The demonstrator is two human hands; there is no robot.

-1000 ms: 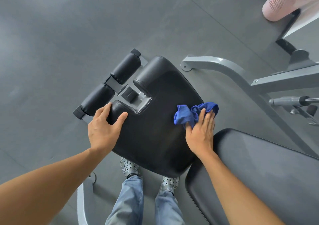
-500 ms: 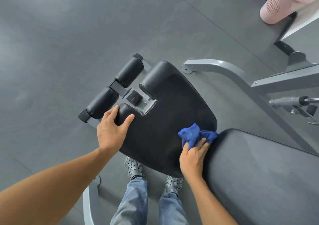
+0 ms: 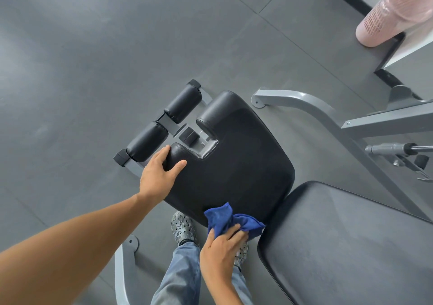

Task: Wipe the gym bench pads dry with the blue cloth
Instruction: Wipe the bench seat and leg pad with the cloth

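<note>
Grey rubber floor tiles (image 3: 98,54) fill the upper and left parts of the frame, crossed by thin seams. Across the lower right lies the long black back pad (image 3: 351,246) of the bench, its near corner reaching the bottom edge. Just beside it, in the middle of the frame, sits the black seat pad (image 3: 239,164), notched at its upper left end where a grey bracket shows. A grey steel frame (image 3: 328,117) curves from the centre right toward the right edge, with a chromed adjuster pin beside it. Two black foam rollers (image 3: 164,122) lie in a line at the upper left of the seat pad. At the upper right corner stands a pink perforated bin (image 3: 389,16), blurred. Jeans-clad legs (image 3: 180,274) and patterned shoes show below the seat pad at the bottom centre. The left hand (image 3: 159,176) rests spread over the seat pad's left lobe, fingers apart and curled around its edge, thumb on top. The right hand (image 3: 222,250) is closed around the bunched blue cloth (image 3: 225,218), which presses on the seat pad's lower edge, close to the gap between the two pads.
</note>
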